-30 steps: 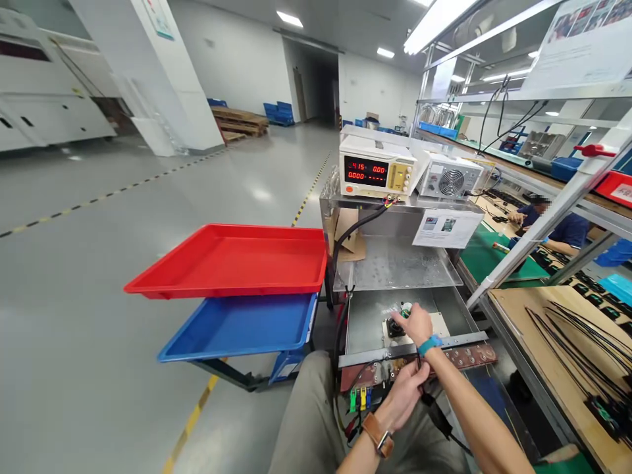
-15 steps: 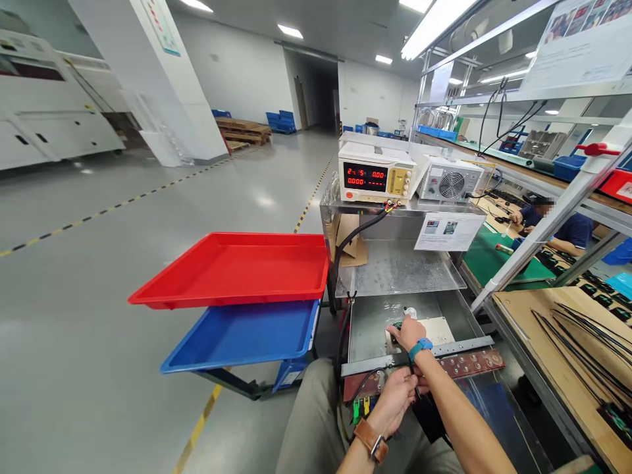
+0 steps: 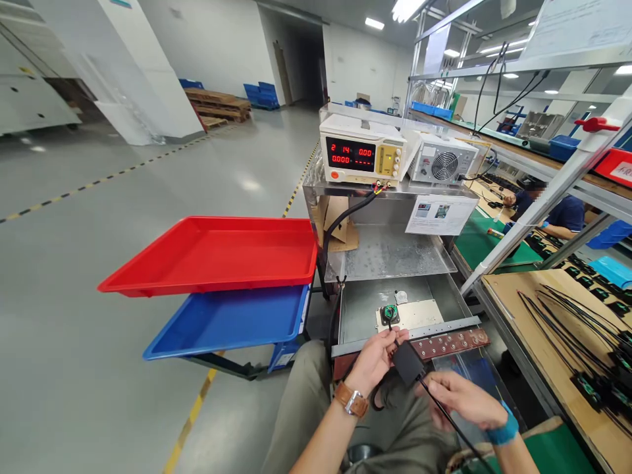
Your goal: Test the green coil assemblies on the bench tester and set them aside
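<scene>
My left hand (image 3: pixel 374 359) pinches a thin black lead beside a small black adapter box (image 3: pixel 407 362) held over my lap. My right hand (image 3: pixel 461 397), with a blue wristband, is closed on the black cable (image 3: pixel 447 416) running from that box. The lead goes up to a round black and green connector (image 3: pixel 390 313) seated on a pale plate (image 3: pixel 409 315) in the metal fixture tray (image 3: pixel 360 309). A brown terminal strip (image 3: pixel 451 342) lies along the tray's front rail.
A tester with red digits (image 3: pixel 363 155) and a fan unit (image 3: pixel 442 164) top the fixture. Red tray (image 3: pixel 217 257) over blue tray (image 3: pixel 227 322) stand left. A bench with black cables (image 3: pixel 567 322) lies right; another person (image 3: pixel 557 214) sits beyond.
My right hand left the connector on the plate and came back to my lap, now gripping the cable. The black adapter box has come up between both hands. The view shifted right.
</scene>
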### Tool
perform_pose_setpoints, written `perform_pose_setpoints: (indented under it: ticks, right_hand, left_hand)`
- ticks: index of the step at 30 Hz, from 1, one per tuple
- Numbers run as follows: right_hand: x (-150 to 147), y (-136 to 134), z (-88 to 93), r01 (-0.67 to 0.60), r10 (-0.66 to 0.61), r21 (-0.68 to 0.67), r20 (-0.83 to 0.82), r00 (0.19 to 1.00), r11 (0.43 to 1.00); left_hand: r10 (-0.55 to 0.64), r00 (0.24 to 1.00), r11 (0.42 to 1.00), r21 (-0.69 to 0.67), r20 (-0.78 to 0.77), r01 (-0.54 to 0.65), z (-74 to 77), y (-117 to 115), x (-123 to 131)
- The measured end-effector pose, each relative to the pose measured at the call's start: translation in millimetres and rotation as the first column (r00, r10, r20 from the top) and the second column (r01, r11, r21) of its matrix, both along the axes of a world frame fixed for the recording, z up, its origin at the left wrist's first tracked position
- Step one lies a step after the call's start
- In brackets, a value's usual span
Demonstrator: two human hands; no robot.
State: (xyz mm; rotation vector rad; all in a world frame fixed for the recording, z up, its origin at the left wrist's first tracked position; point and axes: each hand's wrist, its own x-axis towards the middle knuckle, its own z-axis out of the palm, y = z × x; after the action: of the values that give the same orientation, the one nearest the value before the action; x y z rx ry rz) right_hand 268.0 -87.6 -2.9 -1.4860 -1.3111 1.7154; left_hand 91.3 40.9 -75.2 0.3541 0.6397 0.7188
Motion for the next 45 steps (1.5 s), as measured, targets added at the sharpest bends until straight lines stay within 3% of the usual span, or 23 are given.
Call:
perform_pose_setpoints:
  ticks: [3,6,8,10,12,14,17,19,21,23,24,27,28,30,31,33,35,37,39,40,41,43,45]
  right_hand:
    - [-13,-29,6.8,0.251,-0.259,-0.063,-0.245,0.934,0.966]
    - [-33,-23,4.9,0.573,-0.562,-0.107,-0.408,0.720,0.813]
    - [-45,-14,-1.9,0.752,-0.697,-0.086,-0.454,0.554,0.654]
    - [-53,-7,-12.6,0.863,-0.784,-0.051,-0.448,0.430,0.502]
    - [-56,-8,-27.6,0.913,-0.833,-0.029,-0.422,0.358,0.406]
    - [-54,-16,-46.9,0.930,-0.854,-0.010,-0.399,0.333,0.368]
    - [-42,-39,-78.4,0.903,-0.871,0.034,-0.249,0.423,0.428]
    - [-34,-55,-92.6,0.853,-0.864,0.152,0.015,0.502,0.499]
    - [-32,-65,-94.9,0.761,-0.846,0.376,0.308,0.435,0.528]
    - [-40,-65,-85.2,0.610,-0.841,0.582,0.415,0.346,0.538]
    - [-47,-61,-77.4,0.540,-0.826,0.625,0.403,0.395,0.563]
    - [-73,-37,-53.9,0.395,-0.568,0.517,0.232,0.789,0.760]
    - [-80,-28,-48.6,0.359,-0.464,0.451,0.147,0.873,0.817]
    - [-86,-10,-43.1,0.337,-0.359,0.340,0.001,0.933,0.878]
    - [-87,-3,-42.4,0.342,-0.344,0.300,-0.048,0.938,0.891]
    - [-84,6,-42.8,0.321,-0.302,0.234,-0.115,0.946,0.918]
    - [-82,9,-43.8,0.277,-0.249,0.201,-0.154,0.956,0.939]
    - [-83,8,-44.7,0.275,-0.243,0.212,-0.165,0.956,0.938]
    - [-87,6,-46.1,0.290,-0.257,0.226,-0.163,0.952,0.930]
    - [-89,5,-47.3,0.288,-0.255,0.223,-0.164,0.953,0.931]
    - [-90,4,-48.7,0.282,-0.249,0.218,-0.167,0.954,0.934]
    - [-93,3,-52.1,0.264,-0.230,0.214,-0.168,0.959,0.941]
    - [-95,2,-55.4,0.240,-0.210,0.226,-0.148,0.966,0.944]
  left_hand:
    - [-0.022,0.997,1.000,-0.003,0.074,0.022,14.2,-16,6]
    - [-0.187,0.972,0.982,-0.001,0.144,0.189,24.7,-60,9]
    - [-0.429,0.893,0.903,0.047,0.140,0.426,26.8,-95,6]
    - [-0.624,0.781,0.774,0.142,-0.001,0.618,24.9,-124,-4]
    - [-0.664,0.714,0.672,0.242,-0.222,0.701,21.4,-141,-18]
    - [-0.609,0.688,0.632,0.282,-0.395,0.722,19.5,-145,-34]
    - [-0.485,0.654,0.665,0.241,-0.581,0.707,24.6,-131,-59]
    - [-0.259,0.596,0.638,0.329,-0.760,0.696,33.1,-115,-73]
    - [0.056,0.485,0.492,0.446,-0.873,0.747,42.8,-101,-81]
    - [0.293,0.396,0.296,0.477,-0.870,0.828,51.2,-92,-79]
    - [0.369,0.380,0.201,0.472,-0.848,0.858,54.3,-89,-75]
    - [0.535,0.435,-0.071,0.474,-0.725,0.878,59.3,-87,-57]
    - [0.576,0.470,-0.148,0.480,-0.669,0.865,59.3,-87,-53]
    - [0.637,0.552,-0.255,0.529,-0.538,0.810,56.4,-87,-50]
    - [0.677,0.585,-0.270,0.588,-0.447,0.762,53.5,-87,-53]
    - [0.778,0.578,-0.232,0.743,-0.245,0.628,45.9,-86,-63]
    - [0.859,0.483,-0.073,0.893,-0.171,0.444,38.2,-85,-76]
    - [0.819,0.476,0.230,0.944,-0.320,0.238,33.0,-84,-85]
    - [0.616,0.627,0.570,0.819,-0.477,0.064,31.0,-84,-88]
    - [0.494,0.718,0.695,0.719,-0.491,0.014,30.9,-84,-87]
    - [0.391,0.792,0.779,0.626,-0.468,-0.015,31.1,-84,-86]
    - [0.280,0.875,0.864,0.501,-0.395,-0.050,31.9,-84,-83]
    - [0.260,0.895,0.890,0.450,-0.361,-0.077,32.1,-84,-81]
